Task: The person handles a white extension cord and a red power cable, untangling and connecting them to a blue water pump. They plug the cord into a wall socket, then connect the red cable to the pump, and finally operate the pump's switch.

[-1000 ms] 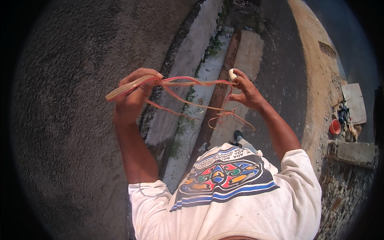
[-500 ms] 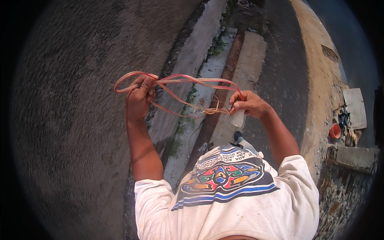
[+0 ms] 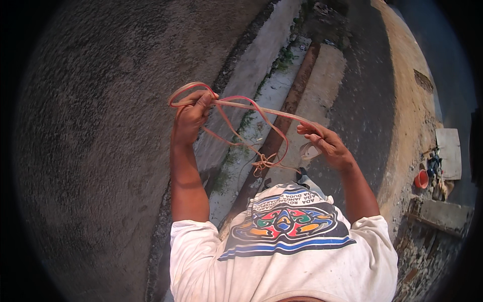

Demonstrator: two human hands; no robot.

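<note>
My left hand (image 3: 192, 117) is closed round a bundle of thin red and tan cord (image 3: 251, 107). A loop of it sticks out past the knuckles on the left. One stretch runs taut from there to my right hand (image 3: 329, 145), which pinches it between thumb and fingers. Slack lengths sag between the two hands. They meet in a knotted tangle (image 3: 264, 161) that dangles lower down, nearer my shirt. A pale loop (image 3: 308, 151) hangs at the right hand's fingers; I cannot tell whether it is part of the cord.
Under my hands a rusty brown beam (image 3: 297, 93) runs lengthwise beside a pale strip with weeds. A rough grey wall (image 3: 100, 126) rises at left. Dark paving (image 3: 362, 85) lies to the right. Farther right are an orange-red bucket (image 3: 421, 179), a pale board (image 3: 449, 153) and a concrete block (image 3: 440, 215).
My right hand has moved right and slightly down, drawing a stretch of cord straighter. The tangle has dropped lower and swung free of the right hand. My left hand still grips its loops.
</note>
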